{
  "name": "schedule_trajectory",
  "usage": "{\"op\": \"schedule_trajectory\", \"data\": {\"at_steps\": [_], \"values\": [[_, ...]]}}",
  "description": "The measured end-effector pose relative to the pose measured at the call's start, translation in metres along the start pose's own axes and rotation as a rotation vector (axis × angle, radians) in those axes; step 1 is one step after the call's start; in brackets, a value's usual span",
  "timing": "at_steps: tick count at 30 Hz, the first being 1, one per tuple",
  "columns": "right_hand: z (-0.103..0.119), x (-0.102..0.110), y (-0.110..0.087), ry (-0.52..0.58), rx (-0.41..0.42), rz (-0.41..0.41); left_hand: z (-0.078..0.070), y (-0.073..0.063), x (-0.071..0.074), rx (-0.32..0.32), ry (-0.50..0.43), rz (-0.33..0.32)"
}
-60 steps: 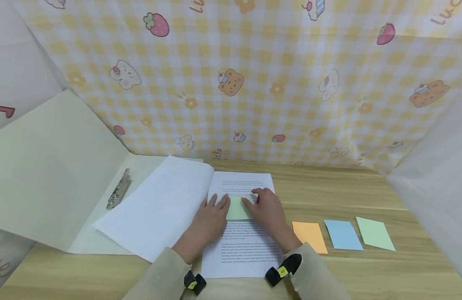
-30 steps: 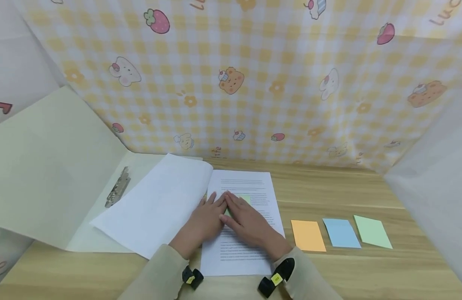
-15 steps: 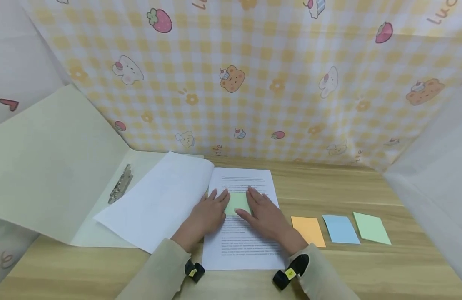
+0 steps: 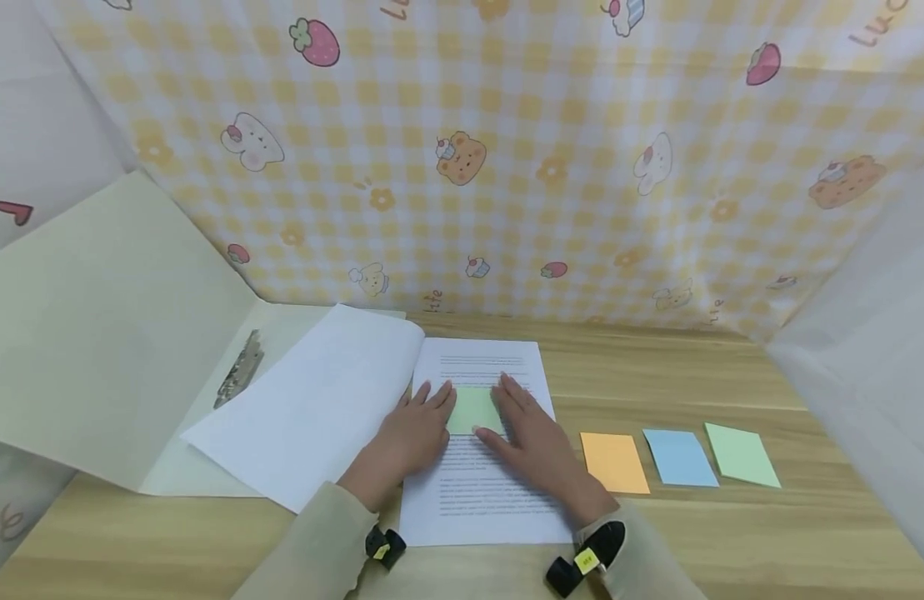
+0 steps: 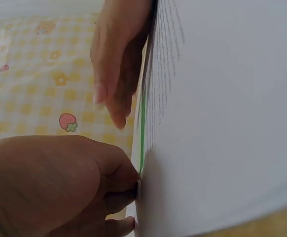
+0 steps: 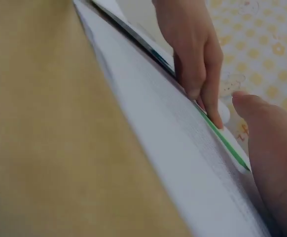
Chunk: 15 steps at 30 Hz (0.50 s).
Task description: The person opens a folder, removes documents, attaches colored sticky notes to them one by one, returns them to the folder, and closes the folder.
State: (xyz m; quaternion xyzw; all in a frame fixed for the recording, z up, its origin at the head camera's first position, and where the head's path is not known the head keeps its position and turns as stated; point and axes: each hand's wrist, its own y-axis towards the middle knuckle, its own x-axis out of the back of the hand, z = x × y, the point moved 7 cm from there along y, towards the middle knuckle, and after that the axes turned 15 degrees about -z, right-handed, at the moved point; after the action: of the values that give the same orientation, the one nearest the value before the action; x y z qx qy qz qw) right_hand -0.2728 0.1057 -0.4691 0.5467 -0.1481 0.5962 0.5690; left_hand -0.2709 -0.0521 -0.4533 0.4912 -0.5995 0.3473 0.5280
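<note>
A green sticky note [image 4: 473, 410] lies flat on the printed page [image 4: 499, 492] of an opened document. At the note's left edge, my left hand [image 4: 412, 429] presses down with its fingers extended. My right hand [image 4: 532, 437] is at the right edge, fingers straight and thumb near the note's lower right corner. Seen edge-on in the left wrist view, the note is a thin green strip [image 5: 143, 123] between the two hands. The right wrist view shows the left fingertips [image 6: 215, 116] touching down at the green strip's far end.
A turned-back white page [image 4: 319, 400] lies over an open pale folder [image 4: 117, 333] with a metal clip [image 4: 240, 369]. To the right are orange [image 4: 615, 463], blue [image 4: 681, 458] and green [image 4: 742, 455] sticky pads on the wooden table. A checked cloth [image 4: 402, 208] hangs behind.
My right hand swept left over the green note to the left fingers, then moved back to its right edge. My left hand has stayed at the left edge.
</note>
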Motion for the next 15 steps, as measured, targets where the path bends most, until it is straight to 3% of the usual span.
{"op": "schedule_trajectory", "data": {"at_steps": [6,15], "values": [[0.013,0.017,-0.033,-0.053,0.036,-0.04,-0.001,-0.005,0.002,-0.01,-0.025,-0.019],[0.014,0.04,-0.085,-0.15,0.004,-0.088,-0.003,-0.007,0.006,-0.024,-0.051,-0.067]]}}
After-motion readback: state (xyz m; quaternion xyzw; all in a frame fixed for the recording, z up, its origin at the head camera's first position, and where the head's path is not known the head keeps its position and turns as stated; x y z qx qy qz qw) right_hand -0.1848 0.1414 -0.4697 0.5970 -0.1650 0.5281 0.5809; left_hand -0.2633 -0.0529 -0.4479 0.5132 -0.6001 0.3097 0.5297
